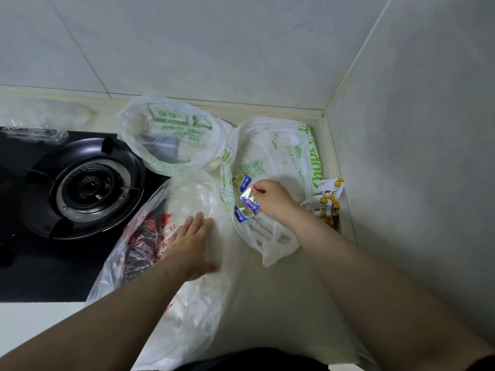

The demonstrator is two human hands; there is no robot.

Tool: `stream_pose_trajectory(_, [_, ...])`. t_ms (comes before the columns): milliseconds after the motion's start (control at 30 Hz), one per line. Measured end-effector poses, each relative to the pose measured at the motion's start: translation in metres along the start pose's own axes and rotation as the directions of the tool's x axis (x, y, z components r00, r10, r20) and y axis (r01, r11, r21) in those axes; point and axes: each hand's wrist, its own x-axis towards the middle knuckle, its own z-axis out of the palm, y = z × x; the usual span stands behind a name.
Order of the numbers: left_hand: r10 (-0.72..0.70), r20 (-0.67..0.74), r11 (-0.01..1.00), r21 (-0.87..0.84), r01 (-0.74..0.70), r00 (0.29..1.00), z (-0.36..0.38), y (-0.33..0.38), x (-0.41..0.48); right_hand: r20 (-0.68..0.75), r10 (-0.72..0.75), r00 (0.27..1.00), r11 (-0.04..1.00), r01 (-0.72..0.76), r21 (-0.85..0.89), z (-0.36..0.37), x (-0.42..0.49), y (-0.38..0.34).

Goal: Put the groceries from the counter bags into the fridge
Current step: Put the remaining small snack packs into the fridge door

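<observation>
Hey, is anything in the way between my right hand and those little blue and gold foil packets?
Nothing visible. The right hand pinches one blue and gold foil packet, two more packets lie uncovered on the white green-printed plastic bag. The fridge is out of view.

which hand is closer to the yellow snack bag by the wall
Right. The right hand sits just left of the yellow snack bag, pinching a blue foil packet. The left hand rests flat on the red-printed bag, farther left.
</observation>
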Motion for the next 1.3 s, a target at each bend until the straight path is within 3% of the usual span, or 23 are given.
stream_pose_trajectory(367, [0.004, -0.007, 1.000, 0.011, -0.004, 1.000, 0.003, -0.003, 0.004, 0.116, -0.021, 0.993, 0.993, 0.034, -0.113, 0.029, -0.014, 0.006])
stream_pose_trajectory(633, [0.001, -0.001, 1.000, 0.026, 0.000, 1.000, 0.002, -0.001, 0.002, 0.027, 0.037, 0.999, 0.996, -0.039, 0.083, 0.010, -0.014, 0.011])
stream_pose_trajectory(1000, [-0.002, 0.034, 0.999, 0.035, 0.001, 0.999, -0.006, 0.007, 0.000, 0.088, 0.032, 0.996, 0.999, -0.033, 0.007, -0.004, 0.006, 0.007])
stream_pose_trajectory(1100, [-0.002, 0.056, 0.998, -0.057, 0.005, 0.998, -0.018, 0.007, 0.005, 0.116, 0.040, 0.992, 0.999, -0.040, -0.001, 0.000, 0.006, 0.007])
stream_pose_trajectory(1200, [-0.023, -0.089, 0.996, -0.092, 0.014, 0.996, -0.029, 0.008, 0.007, 0.127, 0.064, 0.990, 0.997, -0.069, 0.037, 0.005, 0.003, 0.008])
stream_pose_trajectory(1300, [0.021, -0.259, 1.000, -0.010, -0.024, 0.966, -0.034, 0.010, 0.006, 0.140, 0.060, 0.988, 0.996, -0.069, 0.063, 0.005, 0.000, 0.007])
